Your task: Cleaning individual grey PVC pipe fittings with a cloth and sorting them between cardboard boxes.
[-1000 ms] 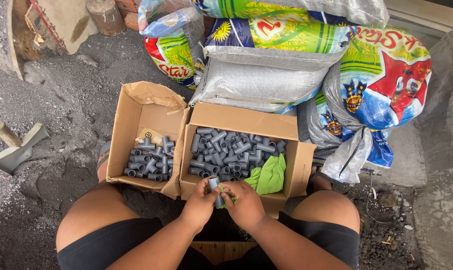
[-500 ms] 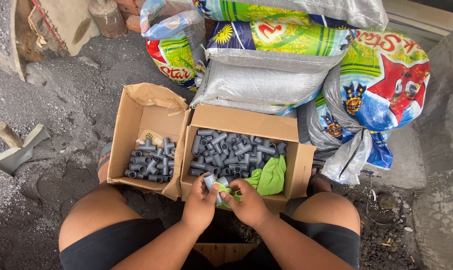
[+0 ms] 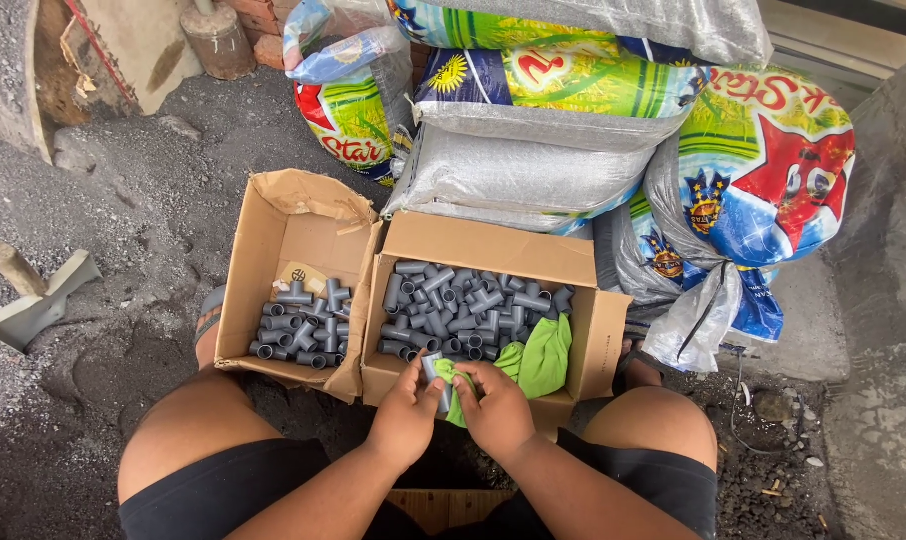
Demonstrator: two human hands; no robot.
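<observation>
Holding a grey pipe fitting [image 3: 435,372] upright between us, we are gripping it in our left hand [image 3: 405,410] while our right hand [image 3: 498,408] is pinching the green cloth [image 3: 533,360] against it, just before the nearer cardboard box [image 3: 493,250].

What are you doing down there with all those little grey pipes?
A person sits on the ground with two open cardboard boxes between their knees. The left hand holds a small grey plastic pipe fitting, and the right hand presses a green cloth against it. The right-side box is heaped with grey fittings; the left-side box holds fewer. Printed woven sacks are piled behind.
</observation>
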